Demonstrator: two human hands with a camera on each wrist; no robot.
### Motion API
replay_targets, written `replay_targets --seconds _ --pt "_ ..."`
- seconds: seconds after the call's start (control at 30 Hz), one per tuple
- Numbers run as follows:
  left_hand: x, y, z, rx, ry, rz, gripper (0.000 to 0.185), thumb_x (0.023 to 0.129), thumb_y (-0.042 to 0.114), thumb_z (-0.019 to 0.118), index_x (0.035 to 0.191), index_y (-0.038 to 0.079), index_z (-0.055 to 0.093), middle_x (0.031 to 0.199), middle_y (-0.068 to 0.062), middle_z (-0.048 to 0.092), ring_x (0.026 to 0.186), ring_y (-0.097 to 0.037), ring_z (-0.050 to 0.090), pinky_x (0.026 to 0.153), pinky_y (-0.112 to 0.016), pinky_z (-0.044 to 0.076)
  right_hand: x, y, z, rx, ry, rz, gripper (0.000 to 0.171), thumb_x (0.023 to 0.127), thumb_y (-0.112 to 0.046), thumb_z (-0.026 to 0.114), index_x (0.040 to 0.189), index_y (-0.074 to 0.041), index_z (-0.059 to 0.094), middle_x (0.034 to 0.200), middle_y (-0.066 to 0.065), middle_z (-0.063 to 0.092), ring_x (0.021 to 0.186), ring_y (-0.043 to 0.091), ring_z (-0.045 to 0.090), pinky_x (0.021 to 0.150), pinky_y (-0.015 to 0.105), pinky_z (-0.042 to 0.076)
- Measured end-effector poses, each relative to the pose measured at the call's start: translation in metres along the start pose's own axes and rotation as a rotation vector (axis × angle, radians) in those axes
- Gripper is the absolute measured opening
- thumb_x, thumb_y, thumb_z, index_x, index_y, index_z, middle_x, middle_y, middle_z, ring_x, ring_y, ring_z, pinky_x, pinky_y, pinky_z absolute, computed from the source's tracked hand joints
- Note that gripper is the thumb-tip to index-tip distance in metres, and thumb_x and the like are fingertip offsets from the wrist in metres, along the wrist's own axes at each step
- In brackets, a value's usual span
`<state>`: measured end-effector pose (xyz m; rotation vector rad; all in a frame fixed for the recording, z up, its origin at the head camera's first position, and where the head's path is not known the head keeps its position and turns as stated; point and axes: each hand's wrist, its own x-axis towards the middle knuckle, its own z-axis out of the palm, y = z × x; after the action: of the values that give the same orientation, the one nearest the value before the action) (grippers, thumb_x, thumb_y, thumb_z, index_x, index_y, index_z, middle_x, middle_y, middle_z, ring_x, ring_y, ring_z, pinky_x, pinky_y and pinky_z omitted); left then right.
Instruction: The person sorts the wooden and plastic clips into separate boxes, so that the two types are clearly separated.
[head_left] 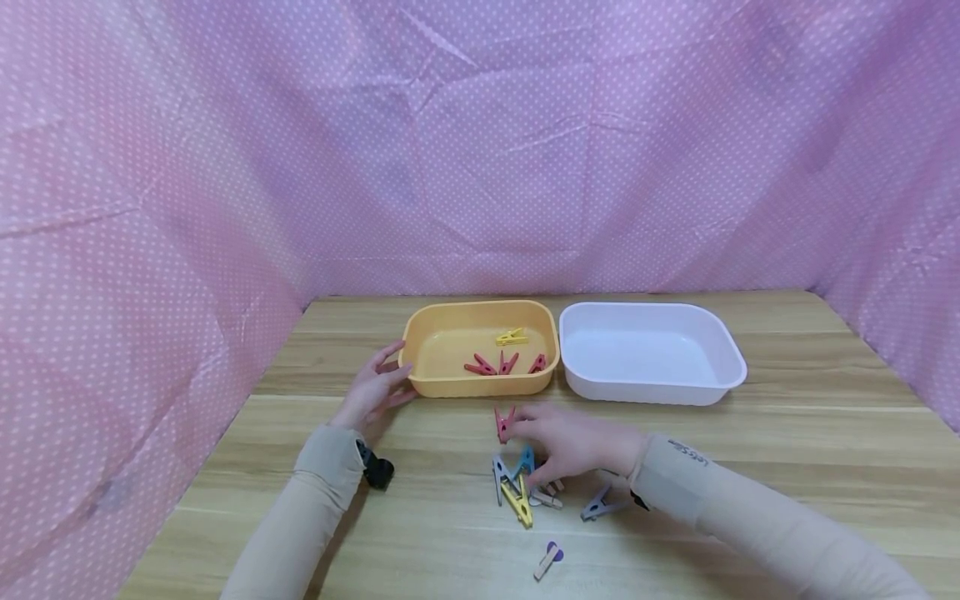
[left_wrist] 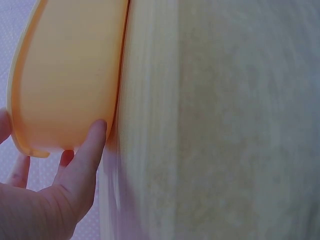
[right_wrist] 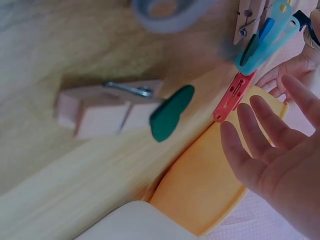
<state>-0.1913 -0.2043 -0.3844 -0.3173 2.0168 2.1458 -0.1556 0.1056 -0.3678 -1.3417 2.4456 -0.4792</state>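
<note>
The orange tray [head_left: 420, 379] is touched at its near left corner by the left hand [head_left: 375, 390], whose fingers are spread and fairly straight against the wall; in the left wrist view only the thumb [left_wrist: 85, 160] and parts of two fingers are seen beside the tray's rim [left_wrist: 22, 145], the rest of the hand being cut off. The right hand [head_left: 573, 442] is stretched over a small heap of clothespins on the wooden table [head_left: 787, 467], its fingertips at a red clothespin [head_left: 504, 423] lying just in front of the orange tray. Whether that pin is pinched or only touched cannot be told from the head view; in the right wrist view the fingers [right_wrist: 260, 150] are seen apart and straight, with the red pin just beyond them. Part of the heap is hidden under the palm: a blue pin [head_left: 527, 460], a grey one [head_left: 498, 477] and a yellow one [head_left: 517, 502] show clearly. Further pins lie apart, one grey [head_left: 600, 506] and one wooden with a purple end [head_left: 548, 560]. Three red pins [head_left: 507, 364] and a yellow pin [head_left: 511, 337] lie inside the orange tray. A white tray [head_left: 720, 375] stands just right of it. The close wrist views are blurred.
</note>
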Motion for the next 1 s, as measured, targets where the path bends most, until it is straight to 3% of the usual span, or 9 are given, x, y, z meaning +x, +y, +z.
replay_targets --seconds 0.5,1.0 --pt "0.0003 0.0008 0.0002 0.018 0.019 -0.005 0.060 0.098 0.005 0.048 0.151 0.016 0.023 0.146 -0.022 0.029 0.116 -0.028 0.051 0.098 -0.045 0.047 0.0039 -0.0037 0.0042 0.017 -0.116 0.160 0.064 0.073 -0.044 0.079 0.130 -0.025 0.056 0.130 -0.001 0.051 0.115 0.015 0.047 0.100 0.039 0.043" --pt "0.0010 -0.0002 -0.0006 0.003 0.013 0.002 0.060 0.097 0.006 0.049 0.151 0.016 0.024 0.147 -0.022 0.029 0.117 -0.030 0.050 0.100 -0.047 0.044 0.0065 -0.0043 0.0060 -0.004 -0.122 0.158 0.060 0.072 -0.043 0.080 0.125 -0.026 0.059 0.132 -0.001 0.051 0.123 0.020 0.045 0.104 0.042 0.040"
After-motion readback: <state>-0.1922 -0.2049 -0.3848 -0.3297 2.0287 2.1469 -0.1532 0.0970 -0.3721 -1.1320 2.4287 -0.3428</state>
